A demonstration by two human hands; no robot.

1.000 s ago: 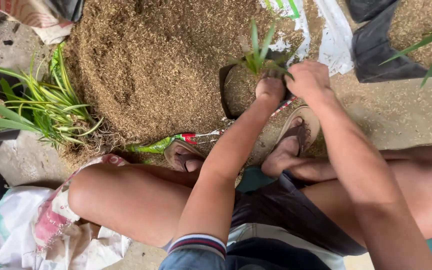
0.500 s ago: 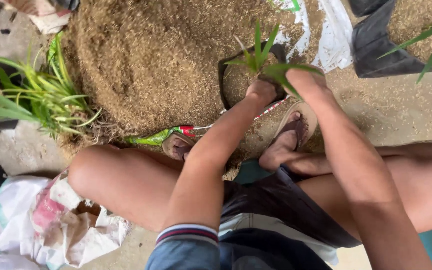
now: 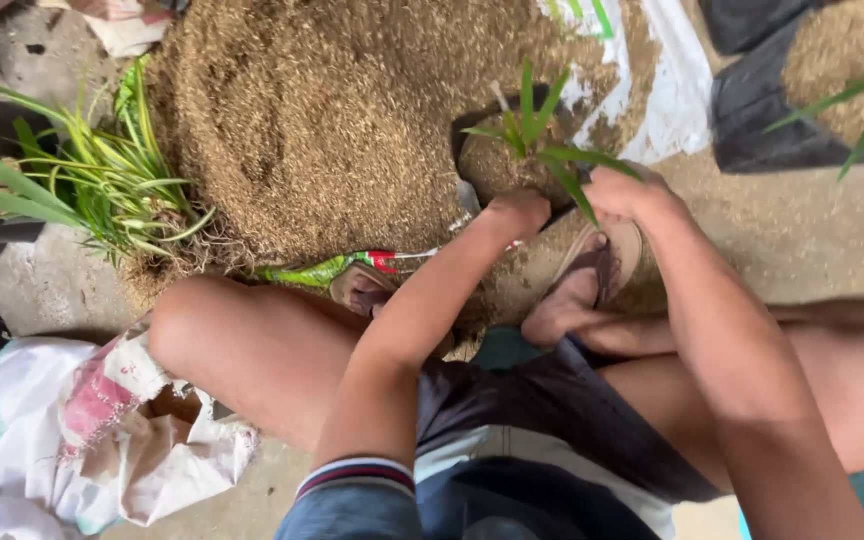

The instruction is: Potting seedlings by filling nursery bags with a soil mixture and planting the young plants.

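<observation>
squatting on concrete floor (image 3: 812,250) w/ husk pile (image 3: 332,120), both hands on pot (image 3: 497,165).

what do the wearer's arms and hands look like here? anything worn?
Both arms are bare from the upper arm down. The left arm shows a short blue sleeve with a striped cuff in dark red and white. The left hand and right hand are bare: no gloves, rings or watch visible.

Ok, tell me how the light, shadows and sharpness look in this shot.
Head view: soft, even daylight, no glare; only faint shadows under the left hand and right hand; husk pile crisp; the sleeve cuff at the bottom edge is slightly soft.
</observation>
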